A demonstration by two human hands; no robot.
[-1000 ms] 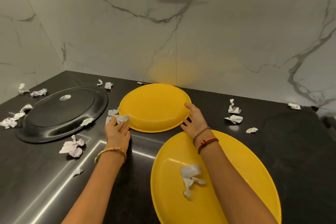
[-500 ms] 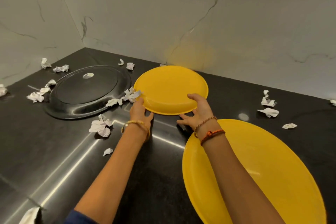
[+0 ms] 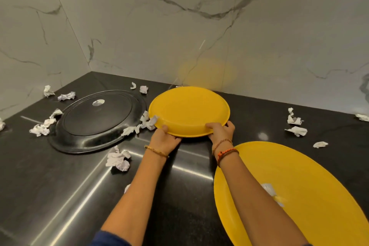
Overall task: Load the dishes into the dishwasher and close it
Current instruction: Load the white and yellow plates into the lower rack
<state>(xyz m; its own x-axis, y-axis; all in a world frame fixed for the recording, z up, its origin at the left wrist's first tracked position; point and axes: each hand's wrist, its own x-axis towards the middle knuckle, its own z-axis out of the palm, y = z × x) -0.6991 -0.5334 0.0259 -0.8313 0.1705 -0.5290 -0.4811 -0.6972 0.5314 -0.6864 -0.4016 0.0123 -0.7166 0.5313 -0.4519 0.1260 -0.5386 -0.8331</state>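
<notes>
Yellow plate (image 3: 189, 111) sits at twelve o'clock on the black table (image 3: 60, 195). I have my left hand (image 3: 164, 140) and right hand (image 3: 220, 132) curled on its near rim, each grip closed around the edge, likely so it lifts level. A larger yellow platter (image 3: 299, 195) lies at four o'clock, a black platter (image 3: 95, 120) at ten, paper scraps (image 3: 117, 161) scattered around.

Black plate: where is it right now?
In the head view the black plate lies flat on the dark counter, left of the small yellow plate held in both hands, with crumpled paper scraps around it.
</notes>
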